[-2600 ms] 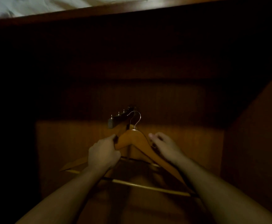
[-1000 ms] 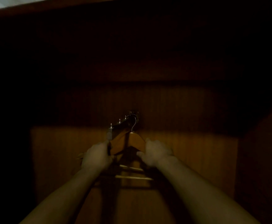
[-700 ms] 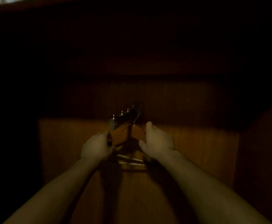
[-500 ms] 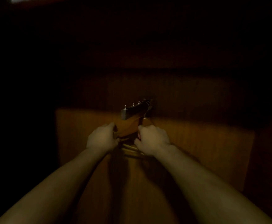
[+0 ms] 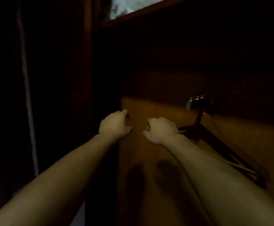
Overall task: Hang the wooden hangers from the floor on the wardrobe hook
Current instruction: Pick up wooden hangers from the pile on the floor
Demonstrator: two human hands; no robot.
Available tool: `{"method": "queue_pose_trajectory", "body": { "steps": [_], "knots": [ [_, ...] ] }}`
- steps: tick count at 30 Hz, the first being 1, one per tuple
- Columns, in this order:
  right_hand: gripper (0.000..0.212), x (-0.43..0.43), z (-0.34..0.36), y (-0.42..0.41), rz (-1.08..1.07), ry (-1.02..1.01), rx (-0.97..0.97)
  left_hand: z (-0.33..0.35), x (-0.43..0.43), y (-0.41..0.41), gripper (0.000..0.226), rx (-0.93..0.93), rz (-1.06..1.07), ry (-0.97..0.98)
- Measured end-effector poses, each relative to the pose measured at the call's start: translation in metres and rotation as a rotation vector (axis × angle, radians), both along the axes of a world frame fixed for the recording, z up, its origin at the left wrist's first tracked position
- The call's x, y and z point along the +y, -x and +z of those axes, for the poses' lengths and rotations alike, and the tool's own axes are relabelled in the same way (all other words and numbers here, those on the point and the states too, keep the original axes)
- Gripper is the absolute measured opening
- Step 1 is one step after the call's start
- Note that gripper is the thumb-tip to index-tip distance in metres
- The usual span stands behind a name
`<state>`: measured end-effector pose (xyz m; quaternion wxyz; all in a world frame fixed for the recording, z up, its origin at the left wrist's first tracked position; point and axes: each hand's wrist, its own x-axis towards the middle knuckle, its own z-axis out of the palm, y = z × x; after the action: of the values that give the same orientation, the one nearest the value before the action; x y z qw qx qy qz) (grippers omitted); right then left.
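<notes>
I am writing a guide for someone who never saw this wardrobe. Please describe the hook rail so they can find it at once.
Start at the wardrobe's lit wooden back panel, right of the right hand. At the upper edge of that light, a short dark hook rail sticks out. Only it carries small shiny pegs on top, with wooden hangers hanging beneath.

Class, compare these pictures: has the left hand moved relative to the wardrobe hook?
Yes. The left hand gripped the hanger just below the wardrobe hook; now it is well to the hook's left, off the hanger.
</notes>
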<state>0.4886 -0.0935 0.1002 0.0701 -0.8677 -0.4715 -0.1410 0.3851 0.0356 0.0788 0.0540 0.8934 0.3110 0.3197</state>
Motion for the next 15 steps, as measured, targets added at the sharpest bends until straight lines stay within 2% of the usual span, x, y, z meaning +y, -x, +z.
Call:
{"method": "queue_pose_trajectory", "body": {
  "steps": [8,15],
  "knots": [
    [0.02,0.062,-0.01,0.133,0.214,-0.025,0.099,0.003,0.036,0.151,0.041,-0.005,0.199,-0.046],
    [0.029,0.104,-0.02,0.284,0.388,-0.036,0.075,-0.009,0.051,0.322,0.041,0.037,0.402,-0.033]
  ]
}}
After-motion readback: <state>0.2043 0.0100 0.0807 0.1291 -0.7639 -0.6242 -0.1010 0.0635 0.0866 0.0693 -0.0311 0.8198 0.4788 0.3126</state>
